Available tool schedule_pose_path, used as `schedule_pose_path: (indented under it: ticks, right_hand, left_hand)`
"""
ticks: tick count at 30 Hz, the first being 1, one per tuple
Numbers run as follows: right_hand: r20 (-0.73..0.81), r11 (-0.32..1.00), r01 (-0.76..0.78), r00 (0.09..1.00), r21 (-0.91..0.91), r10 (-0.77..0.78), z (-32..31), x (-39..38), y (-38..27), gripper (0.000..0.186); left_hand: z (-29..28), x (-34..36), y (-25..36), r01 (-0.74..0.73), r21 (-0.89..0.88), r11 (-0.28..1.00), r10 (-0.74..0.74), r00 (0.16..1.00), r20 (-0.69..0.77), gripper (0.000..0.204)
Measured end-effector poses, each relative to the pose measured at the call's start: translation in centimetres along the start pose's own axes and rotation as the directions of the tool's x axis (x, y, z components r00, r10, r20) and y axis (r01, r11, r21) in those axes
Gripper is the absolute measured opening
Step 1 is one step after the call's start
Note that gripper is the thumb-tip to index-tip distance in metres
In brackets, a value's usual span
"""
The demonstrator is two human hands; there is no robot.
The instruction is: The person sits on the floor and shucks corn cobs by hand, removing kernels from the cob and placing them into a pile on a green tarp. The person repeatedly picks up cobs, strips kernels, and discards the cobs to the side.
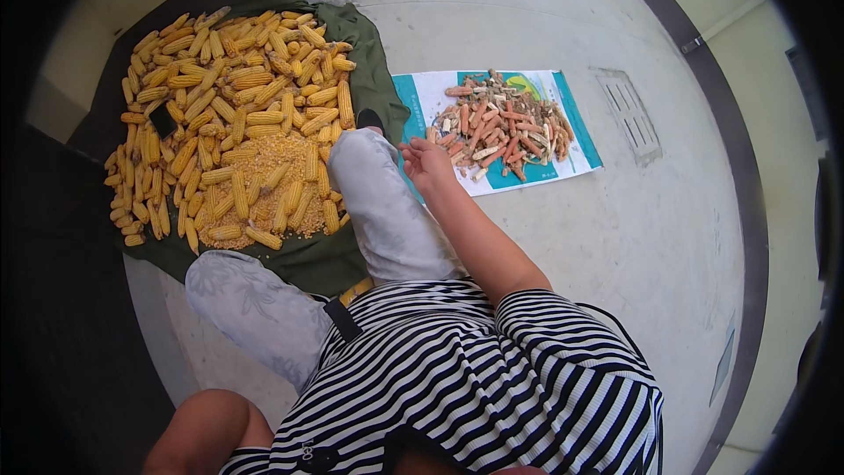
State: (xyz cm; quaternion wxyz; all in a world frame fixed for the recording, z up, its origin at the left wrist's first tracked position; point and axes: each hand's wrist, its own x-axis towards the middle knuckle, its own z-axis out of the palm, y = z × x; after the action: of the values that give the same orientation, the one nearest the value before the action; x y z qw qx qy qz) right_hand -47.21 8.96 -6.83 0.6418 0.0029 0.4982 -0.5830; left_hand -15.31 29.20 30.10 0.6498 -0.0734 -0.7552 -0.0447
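Note:
My right hand [428, 164] hovers beside my right knee, at the near left edge of the sheet with the stripped cobs. Its fingers are loosely bent and apart, and I see nothing in them. Stripped corn cobs [501, 130], reddish and whitish, lie heaped on that white and teal sheet [567, 165]. My left hand is out of sight; only the bent left arm shows at the lower left. In front of my knees spreads a large pile of yellow corn ears [255, 79], with loose kernels [264, 167] at its near side.
A dark green cloth [374, 57] lies under the corn. On the pile at the left rests a flat black rectangular object [163, 120]. A slotted drain cover [629, 114] is set in the pale floor [615, 255] at the right. Walls with a dark base strip surround the floor.

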Motion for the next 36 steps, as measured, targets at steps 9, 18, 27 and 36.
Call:
schedule_pose_path:
  ticks: [9, 18, 27, 36]
  right_hand:
    - [-0.045, 0.997, 0.072, 0.996, -0.026, -0.073, -2.0, 0.1, -1.5, 0.014]
    - [-0.008, 0.994, 0.103, 0.995, -0.027, -0.103, -0.9, 0.4, -1.6, 0.013]
    - [-0.008, 0.993, 0.108, 0.994, 0.045, -0.108, -1.4, 0.3, -2.8, 0.013]
    - [0.031, 0.926, 0.359, 0.933, -0.116, -0.358, 4.6, 0.8, -5.8, 0.042]
  left_hand:
    - [0.9, -0.3, 2.3, -0.084, 0.316, 0.945, 0.098, 0.995, -0.028, 0.022]
    - [1.6, 0.4, 4.6, -0.186, 0.234, 0.954, 0.199, 0.980, -0.032, 0.026]
    - [2.2, 0.4, 4.7, -0.180, 0.616, 0.767, 0.128, 0.984, 0.128, 0.031]
    - [-1.9, -5.5, -4.0, 0.373, 0.706, 0.602, -0.483, 0.874, -0.050, 0.015]
